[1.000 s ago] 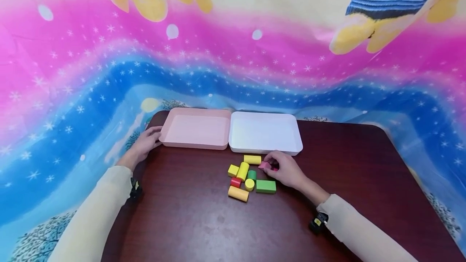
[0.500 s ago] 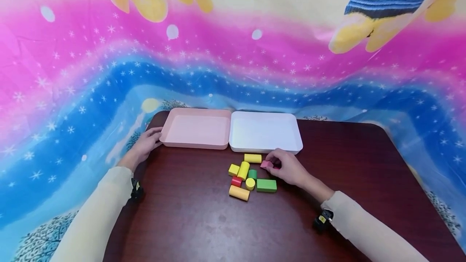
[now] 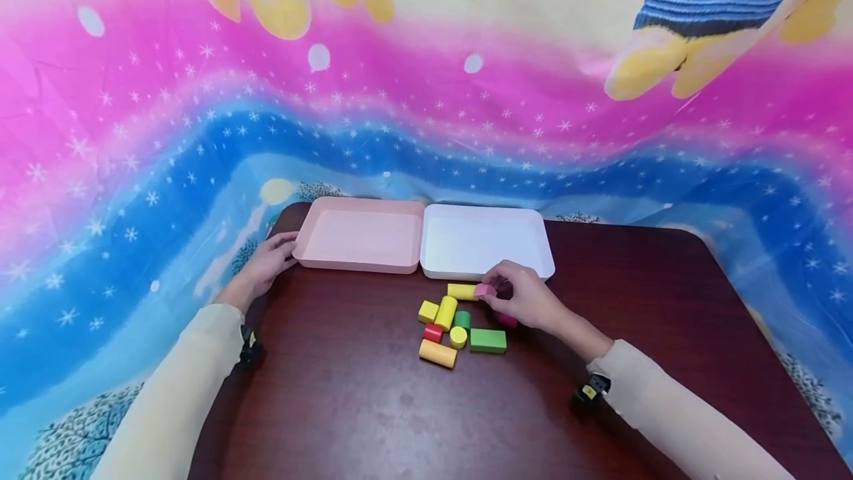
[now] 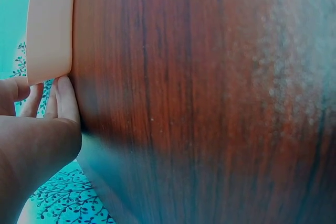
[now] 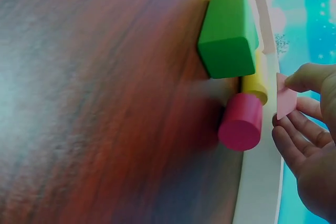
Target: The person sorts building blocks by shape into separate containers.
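Note:
My right hand point(image 3: 523, 295) pinches a small pink block point(image 3: 484, 290) between thumb and fingers, just in front of the white tray point(image 3: 489, 272). In the right wrist view that pink block point(image 5: 285, 98) is lifted off the table, beside a magenta cylinder point(image 5: 241, 124). A yellow cylinder point(image 3: 460, 292) lies close to the held block, and a green rectangular block point(image 3: 488, 341) lies nearer the person. At the far left, the fingers of my left hand point(image 3: 268, 261) touch the outer end of the pink tray point(image 3: 360, 268); the left wrist view shows its fingertips against the tray's corner.
Left of the green block lie a yellow cube point(image 3: 428, 311), a red cylinder point(image 3: 432, 333), an orange cylinder point(image 3: 437, 354) and several other blocks. Both trays stand side by side at the back of the dark wooden table point(image 3: 373, 406). A patterned cloth point(image 3: 426, 117) hangs behind.
My right hand has raised the pink block from the table and moved slightly away from the person, uncovering more of the magenta cylinder. The left hand stays at the pink tray.

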{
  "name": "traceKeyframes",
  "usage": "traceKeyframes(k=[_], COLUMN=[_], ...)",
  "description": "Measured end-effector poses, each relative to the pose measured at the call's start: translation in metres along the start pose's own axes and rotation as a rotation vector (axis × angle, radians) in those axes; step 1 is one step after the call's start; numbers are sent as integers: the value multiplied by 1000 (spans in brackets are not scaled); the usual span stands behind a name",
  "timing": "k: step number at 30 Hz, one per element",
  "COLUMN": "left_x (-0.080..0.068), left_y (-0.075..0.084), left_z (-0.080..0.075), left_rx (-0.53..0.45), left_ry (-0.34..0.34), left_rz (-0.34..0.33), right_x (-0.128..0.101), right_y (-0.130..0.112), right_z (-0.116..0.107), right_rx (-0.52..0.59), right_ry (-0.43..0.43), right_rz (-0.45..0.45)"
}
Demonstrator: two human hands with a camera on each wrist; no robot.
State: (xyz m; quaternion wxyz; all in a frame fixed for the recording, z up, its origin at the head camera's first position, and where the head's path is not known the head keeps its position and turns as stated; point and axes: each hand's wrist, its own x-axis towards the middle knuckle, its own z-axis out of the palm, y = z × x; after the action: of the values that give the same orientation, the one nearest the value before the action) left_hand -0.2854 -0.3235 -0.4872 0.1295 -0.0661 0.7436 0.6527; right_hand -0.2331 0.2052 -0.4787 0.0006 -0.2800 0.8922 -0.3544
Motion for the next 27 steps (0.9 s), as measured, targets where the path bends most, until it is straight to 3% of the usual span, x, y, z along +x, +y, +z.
traceKeyframes(k=[7,18,27], left_x=[-7,7,7], left_y=[7,-12,-14], left_z=[3,-2,-1], left_rx=[-1,34,61], left_ry=[-4,24,33], left_rz=[0,25,23], right_x=[8,28,41], right_y=[-8,-17,-23], right_z=[2,5,7], right_rx=[18,52,64], right_ry=[1,-4,-1], right_rz=[-10,-38,-57])
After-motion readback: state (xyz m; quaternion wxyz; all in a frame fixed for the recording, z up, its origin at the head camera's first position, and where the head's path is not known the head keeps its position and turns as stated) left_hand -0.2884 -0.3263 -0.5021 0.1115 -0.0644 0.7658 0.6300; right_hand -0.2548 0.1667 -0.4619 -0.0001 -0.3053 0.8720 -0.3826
